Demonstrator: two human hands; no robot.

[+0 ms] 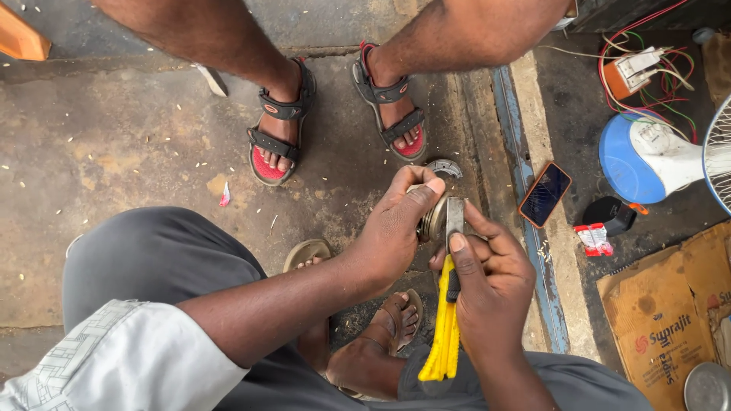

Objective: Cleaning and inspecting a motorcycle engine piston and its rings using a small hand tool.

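Observation:
My left hand (392, 232) grips a small round metal part (431, 221), thumb over its top edge. My right hand (491, 285) holds a yellow utility knife (445, 335), index finger along its back. The knife's metal blade (454, 217) is extended and rests against the round part. Both hands sit above my knees and sandalled feet.
Another person's feet in black and red sandals (339, 114) stand just ahead. A curved metal piece (445, 168) lies on the concrete. At right are a phone (545, 194), a small black box (609, 215), a fan on a blue base (655, 156), tangled wires (647, 68) and cardboard (666, 312).

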